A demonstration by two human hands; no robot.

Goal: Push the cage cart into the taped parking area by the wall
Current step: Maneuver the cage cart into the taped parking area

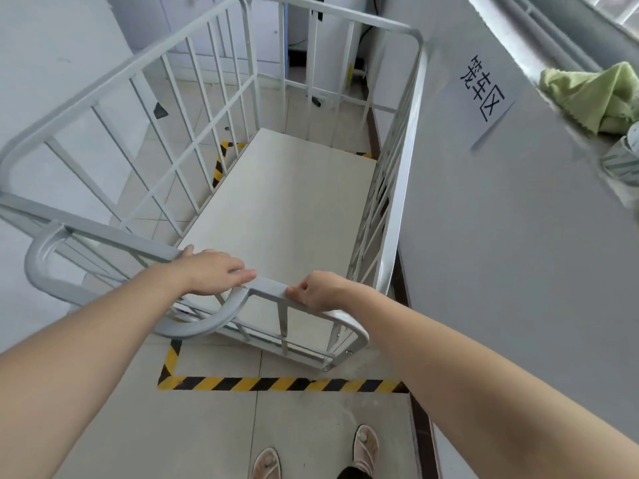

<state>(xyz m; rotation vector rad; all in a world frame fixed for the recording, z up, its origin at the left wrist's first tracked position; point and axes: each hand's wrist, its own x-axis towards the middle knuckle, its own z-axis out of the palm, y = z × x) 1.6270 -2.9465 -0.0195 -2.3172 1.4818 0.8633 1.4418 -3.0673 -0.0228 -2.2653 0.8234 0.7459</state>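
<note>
White-painted metal makes up the whole cage cart (221,108): barred sides of thin upright rods crossed by one rail, rounded corners on the top frame, and a flat pale deck inside with nothing on it. From my view the left side runs away from me at a slant, and a curved tube handle (52,274) loops out from the near end below the top rail.

My left hand (211,271) lies on the near top rail, fingers flat over the bar and thumb behind it, a loose grip rather than a clenched one. Just to its right my right hand (321,290) is curled around the same rail, fingers wrapped under, holding it.

The cart stands on the tiled floor (214,430) inside the yellow-and-black striped tape (276,384); the near strip runs across the floor between the cart's end and my two sandalled feet (366,447), and more tape shows through the bars on the left. The cart's right side is just beside the grey wall (501,271).

On that wall a white paper sign (484,89) carries three black Chinese characters, which read 笼车区. Further right a green cloth (594,95) lies on a ledge.
</note>
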